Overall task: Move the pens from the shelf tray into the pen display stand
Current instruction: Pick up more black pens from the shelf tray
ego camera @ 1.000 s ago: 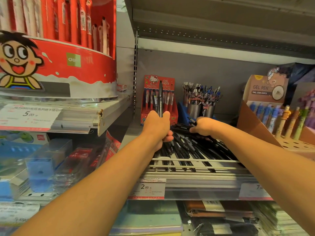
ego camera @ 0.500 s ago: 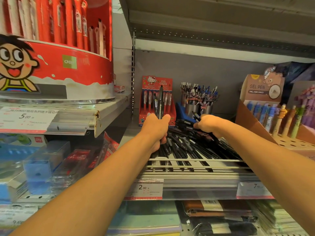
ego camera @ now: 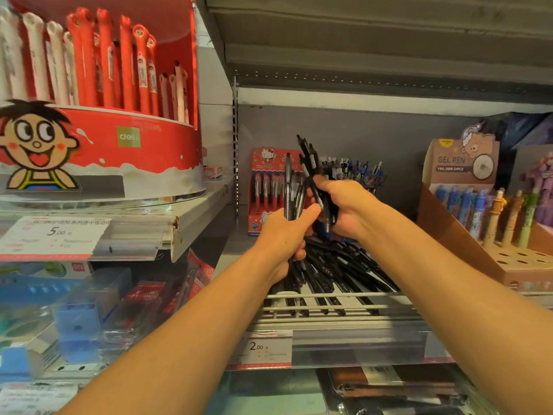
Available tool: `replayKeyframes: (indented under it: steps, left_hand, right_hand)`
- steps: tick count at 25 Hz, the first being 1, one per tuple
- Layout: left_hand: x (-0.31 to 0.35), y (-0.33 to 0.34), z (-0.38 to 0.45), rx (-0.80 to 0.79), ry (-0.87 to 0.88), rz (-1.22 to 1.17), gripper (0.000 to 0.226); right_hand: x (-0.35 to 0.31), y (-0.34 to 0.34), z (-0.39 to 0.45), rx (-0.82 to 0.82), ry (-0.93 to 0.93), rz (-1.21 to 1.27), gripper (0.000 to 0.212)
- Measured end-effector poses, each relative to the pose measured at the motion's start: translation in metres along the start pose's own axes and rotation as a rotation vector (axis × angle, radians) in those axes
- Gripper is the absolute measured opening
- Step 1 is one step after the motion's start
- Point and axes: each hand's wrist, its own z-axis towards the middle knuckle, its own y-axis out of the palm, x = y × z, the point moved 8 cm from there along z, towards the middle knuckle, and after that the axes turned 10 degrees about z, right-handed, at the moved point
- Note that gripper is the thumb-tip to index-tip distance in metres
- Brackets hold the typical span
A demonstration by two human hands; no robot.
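Head view, at a shop shelf. Largest item: a round red display stand [ego camera: 98, 151] on the upper left shelf, with red and white pens upright in it. On the right sits a brown cardboard stand [ego camera: 484, 259] marked GEL PEN, with some pens upright in its holes and several holes empty; which stand the task means I cannot tell. Between them, the shelf tray [ego camera: 338, 307] with a wire front rail holds a loose heap of black pens [ego camera: 338, 271], lying crosswise on one another.

Above the heap, both hands are raised close together. Left hand [ego camera: 284, 238]: fingers and thumb curled round a few black pens held roughly upright. Right hand [ego camera: 344, 211]: fingers wrapped round a bunch of black pens that fans out upward to the left. The two hands touch or nearly touch.

Judgement on handling: the pens look light, stiff and smooth, so a loose bunch may slide apart. Hold should be taken round the middle of the barrels, bunch squared up, tips and clips kept clear.
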Motion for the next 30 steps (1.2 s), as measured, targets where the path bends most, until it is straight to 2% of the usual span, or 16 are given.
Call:
replayKeyframes:
  steps: [3, 5, 9, 14, 18, 22, 24, 27, 30]
  left_hand:
    - [0.003, -0.013, 0.005, 0.112, -0.001, -0.12, 0.04]
    - [0.001, -0.021, 0.007, 0.161, -0.007, -0.166, 0.043]
    - [0.0, -0.02, 0.006, 0.146, -0.033, -0.217, 0.026]
    - [0.001, -0.027, 0.008, 0.202, -0.003, -0.205, 0.032]
    - [0.012, -0.032, 0.004, 0.285, 0.118, -0.02, 0.035]
    - [0.005, -0.024, 0.001, 0.115, -0.021, -0.261, 0.044]
    - [0.002, -0.022, 0.0, 0.067, -0.095, -0.267, 0.045]
    - [0.003, -0.016, 0.002, 0.007, -0.107, -0.286, 0.048]
    - [0.005, -0.018, 0.006, 0.064, -0.077, -0.336, 0.044]
  right_hand:
    - [0.01, 0.018, -0.011, -0.034, -0.035, -0.038, 0.016]
    - [0.019, 0.023, -0.02, -0.078, -0.058, -0.109, 0.02]
    - [0.029, 0.029, -0.034, -0.192, -0.035, -0.106, 0.018]
    - [0.028, 0.027, -0.04, -0.303, -0.107, -0.273, 0.023]
    - [0.032, 0.022, -0.047, -0.371, -0.135, -0.495, 0.02]
    - [0.035, 0.025, -0.057, -0.48, -0.077, -0.463, 0.022]
    - [0.032, 0.024, -0.06, -0.515, -0.074, -0.49, 0.025]
    - [0.025, 0.021, -0.062, -0.561, -0.097, -0.601, 0.031]
    - [0.022, 0.014, -0.057, -0.44, -0.104, -0.459, 0.03]
